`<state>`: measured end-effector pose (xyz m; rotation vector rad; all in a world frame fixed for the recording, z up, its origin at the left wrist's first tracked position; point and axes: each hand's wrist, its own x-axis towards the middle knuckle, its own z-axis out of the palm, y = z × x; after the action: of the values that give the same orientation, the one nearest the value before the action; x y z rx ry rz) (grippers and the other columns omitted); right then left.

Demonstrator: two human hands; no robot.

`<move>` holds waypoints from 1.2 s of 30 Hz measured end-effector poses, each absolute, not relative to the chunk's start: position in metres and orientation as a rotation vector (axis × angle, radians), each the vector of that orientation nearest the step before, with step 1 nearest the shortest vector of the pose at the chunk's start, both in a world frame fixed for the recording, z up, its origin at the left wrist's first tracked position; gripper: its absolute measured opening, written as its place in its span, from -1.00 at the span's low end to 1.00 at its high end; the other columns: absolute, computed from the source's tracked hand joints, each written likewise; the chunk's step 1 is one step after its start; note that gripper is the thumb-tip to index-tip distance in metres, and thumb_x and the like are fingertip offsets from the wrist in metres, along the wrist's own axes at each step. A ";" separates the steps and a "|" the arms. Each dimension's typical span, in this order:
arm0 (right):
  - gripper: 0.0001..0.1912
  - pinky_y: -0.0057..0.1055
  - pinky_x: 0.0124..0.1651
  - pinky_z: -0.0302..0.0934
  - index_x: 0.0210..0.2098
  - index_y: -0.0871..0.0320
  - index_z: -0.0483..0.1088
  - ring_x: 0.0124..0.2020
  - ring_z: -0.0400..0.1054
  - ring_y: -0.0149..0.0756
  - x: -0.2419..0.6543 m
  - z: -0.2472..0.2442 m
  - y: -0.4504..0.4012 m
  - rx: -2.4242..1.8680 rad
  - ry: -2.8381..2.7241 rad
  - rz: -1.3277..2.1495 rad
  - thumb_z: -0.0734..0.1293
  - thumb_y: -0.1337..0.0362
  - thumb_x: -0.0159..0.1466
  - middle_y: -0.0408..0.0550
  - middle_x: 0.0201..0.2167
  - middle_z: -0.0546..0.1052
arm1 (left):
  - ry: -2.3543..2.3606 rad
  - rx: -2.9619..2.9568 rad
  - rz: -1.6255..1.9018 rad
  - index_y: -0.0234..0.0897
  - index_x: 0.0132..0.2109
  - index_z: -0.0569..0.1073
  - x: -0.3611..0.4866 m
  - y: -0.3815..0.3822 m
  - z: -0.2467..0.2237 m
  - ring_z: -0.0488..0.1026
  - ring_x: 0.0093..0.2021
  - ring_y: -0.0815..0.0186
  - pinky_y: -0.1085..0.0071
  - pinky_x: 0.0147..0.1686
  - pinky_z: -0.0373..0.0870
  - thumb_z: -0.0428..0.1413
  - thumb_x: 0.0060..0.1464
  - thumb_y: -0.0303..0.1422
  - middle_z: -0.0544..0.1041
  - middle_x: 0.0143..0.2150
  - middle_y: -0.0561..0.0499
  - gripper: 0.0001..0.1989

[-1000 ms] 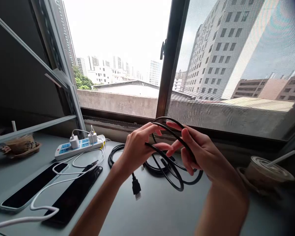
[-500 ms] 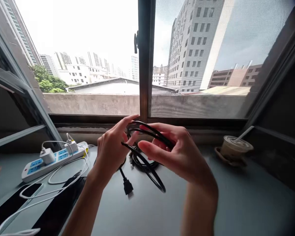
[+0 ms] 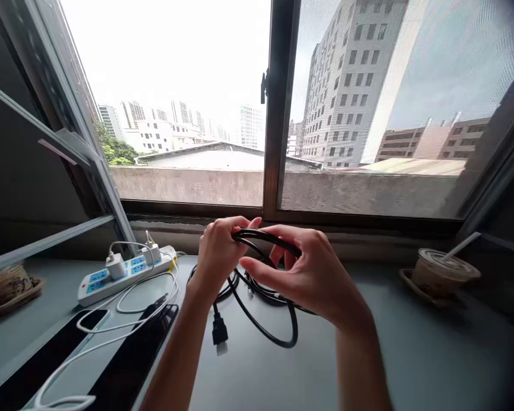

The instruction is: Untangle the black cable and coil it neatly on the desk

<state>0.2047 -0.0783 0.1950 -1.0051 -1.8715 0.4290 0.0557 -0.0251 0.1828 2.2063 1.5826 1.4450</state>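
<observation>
Black cable (image 3: 285, 344): looped over the bench (image 3: 257, 379)
Left hand (image 3: 219, 249): fingers clenched on the cable
Right hand (image 3: 317, 277): fingers curled at the loop, grip unclear

I have a black cable (image 3: 265, 234) raised in loose loops to the right of the power strip (image 3: 128, 275), one long bend drooping, with a pale-tipped black plug (image 3: 219, 331) also right of the strip, though whether both join I can't tell.
</observation>
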 end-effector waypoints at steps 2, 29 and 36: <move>-0.52 -0.56 -0.57 0.05 -0.07 0.07 0.42 -0.65 0.13 -0.52 0.204 0.192 -0.080 -1.030 -1.902 0.364 0.41 0.06 0.03 -0.25 -0.62 0.32 | 1.521 2.129 1.520 -0.33 -0.55 0.44 0.054 -0.029 0.185 0.15 -0.64 0.48 0.52 -0.59 0.04 0.02 0.07 -0.10 0.23 -0.72 0.13 -0.58; -0.88 -0.49 -0.72 -0.28 -0.37 0.12 0.48 -0.85 -0.18 -0.64 0.214 0.200 -0.107 -0.655 -1.015 0.336 0.43 0.34 0.05 -0.37 -0.90 0.08 | 1.029 1.665 1.210 -0.31 -0.53 0.45 0.094 -0.021 0.157 0.36 -0.59 0.37 0.47 -0.51 0.24 -0.14 0.13 -0.02 0.34 -0.67 0.06 -0.47; -0.50 -0.58 -0.81 -0.17 -0.03 0.09 0.40 -0.88 -0.07 -0.55 0.240 0.193 -0.095 -0.826 -1.330 0.543 0.43 0.12 0.05 -0.38 -0.88 0.09 | 0.853 1.525 1.522 -0.28 -0.65 0.26 0.081 -0.010 0.158 0.36 -0.54 0.38 0.47 -0.39 0.28 -0.18 0.18 -0.06 0.36 -0.68 0.02 -0.45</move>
<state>0.2402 -0.0950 0.1934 -0.8257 -1.3303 0.5427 0.0812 -0.0097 0.1577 1.5246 0.8531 1.5219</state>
